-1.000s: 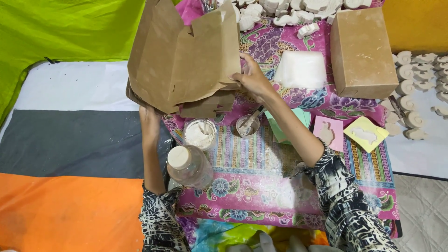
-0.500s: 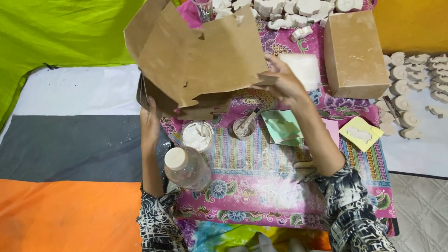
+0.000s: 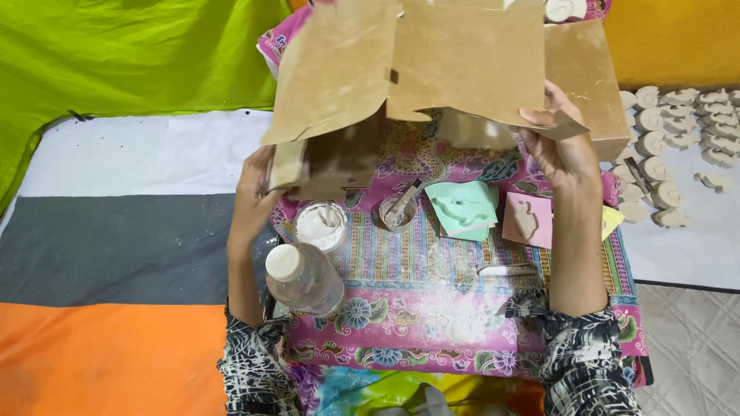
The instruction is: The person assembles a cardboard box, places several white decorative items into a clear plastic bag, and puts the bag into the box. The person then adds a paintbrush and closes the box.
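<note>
Two hands are holding one large, flattened cardboard box (image 3: 432, 69) up over the work surface, and I am seeing it from above. My left hand (image 3: 258, 192) is closing around the box's lower left corner, fingers wrapped on the folded edge. My right hand (image 3: 559, 146) is pinching the lower right flap, thumb on top and fingers underneath. The box is hanging tilted, open flaps spreading toward me, dusted with white powder, and hiding whatever lies directly beneath it.

Below the box, a patterned pink cloth (image 3: 432, 308) is covering the surface. Just beside my left wrist, a clear plastic bottle (image 3: 304, 277) with a white cap is lying tilted, and near it a small round tub of white powder (image 3: 321, 225) is sitting open. Next to that, a small cup (image 3: 398, 212) is holding what looks like a stirring stick, though I cannot tell for sure. A green mould (image 3: 462, 208) and a pink mould (image 3: 528, 219) are resting side by side near my right forearm, with a yellow piece (image 3: 611, 221) peeking out behind it.

Farther right, a second cardboard box (image 3: 590, 77) is standing partly behind the raised one, and rows of white cast figures (image 3: 671, 146) are lying on a white sheet.
</note>
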